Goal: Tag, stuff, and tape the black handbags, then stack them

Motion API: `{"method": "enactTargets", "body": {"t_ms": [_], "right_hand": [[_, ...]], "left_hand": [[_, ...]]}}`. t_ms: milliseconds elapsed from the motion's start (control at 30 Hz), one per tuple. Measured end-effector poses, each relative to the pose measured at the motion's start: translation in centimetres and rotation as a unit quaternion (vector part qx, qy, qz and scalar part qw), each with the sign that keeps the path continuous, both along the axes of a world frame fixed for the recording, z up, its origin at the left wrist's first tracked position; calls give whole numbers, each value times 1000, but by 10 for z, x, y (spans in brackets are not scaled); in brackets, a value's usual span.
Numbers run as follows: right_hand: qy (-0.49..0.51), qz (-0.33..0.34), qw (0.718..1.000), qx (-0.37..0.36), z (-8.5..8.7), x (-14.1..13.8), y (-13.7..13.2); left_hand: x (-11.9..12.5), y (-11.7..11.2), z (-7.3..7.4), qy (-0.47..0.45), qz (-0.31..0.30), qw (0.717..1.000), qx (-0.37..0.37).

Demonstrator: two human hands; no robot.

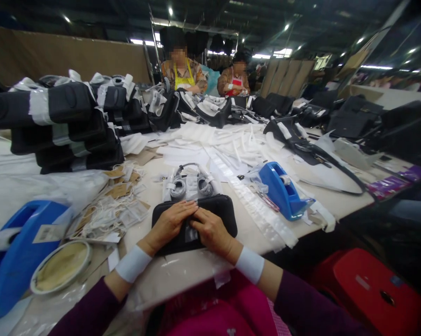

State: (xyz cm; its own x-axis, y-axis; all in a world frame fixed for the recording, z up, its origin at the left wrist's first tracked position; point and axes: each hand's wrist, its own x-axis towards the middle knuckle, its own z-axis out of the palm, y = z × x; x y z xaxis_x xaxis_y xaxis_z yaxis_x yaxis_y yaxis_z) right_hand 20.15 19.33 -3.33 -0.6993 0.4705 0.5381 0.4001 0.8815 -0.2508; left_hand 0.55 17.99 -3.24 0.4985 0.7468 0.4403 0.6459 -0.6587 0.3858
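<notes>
A black handbag (227, 219) lies on the table in front of me, its handle (187, 167) and rolled parts wrapped in pale padding behind it. A strip of clear tape (191, 233) shows on its near face. My left hand (173, 221) rests on top of the bag with fingers stretched flat. From the other side my right hand (212, 228) presses on the bag, fingers slightly bent and meeting the left fingertips. Neither hand visibly grips anything; the bag's surface under the palms is hidden.
Blue tape dispensers stand to the right (283, 191) and left (24, 252). A round tin (61, 268), tags with strings (115, 200) and stacked black bags (63, 112) are at left. White strips (248, 200) lie at right. Two people (184, 74) sit opposite; a red stool (371, 284) is at right.
</notes>
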Motion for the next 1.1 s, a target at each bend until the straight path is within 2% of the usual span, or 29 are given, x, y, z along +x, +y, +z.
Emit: {"method": "enactTargets", "body": {"t_ms": [133,267,333,400,500,567,733,900,1100], "right_hand": [[-4,27,998,-49,15,26,-16],[-60,51,992,-98,28,79,-65],[-106,37,989,-94,24,101,-89],[-119,8,991,-67,11,111,-105],[-50,-24,998,-9,-8,105,-111],[4,-43,999,17,-12,93,-109],[22,-35,997,65,0,58,-118],[-4,-21,998,51,3,34,-133],[-7,-23,999,31,3,24,-142]], "left_hand": [[0,0,3,42,-9,999,-5],[-1,-3,3,63,-14,998,0],[-2,-3,2,58,-18,998,5],[-3,-3,1,52,-25,998,11],[-3,-3,1,56,-31,998,22],[-3,-3,1,55,-34,998,28],[-4,-4,1,44,-37,998,35],[-4,-6,3,64,-32,996,43],[-4,-8,3,84,-27,995,52]]}}
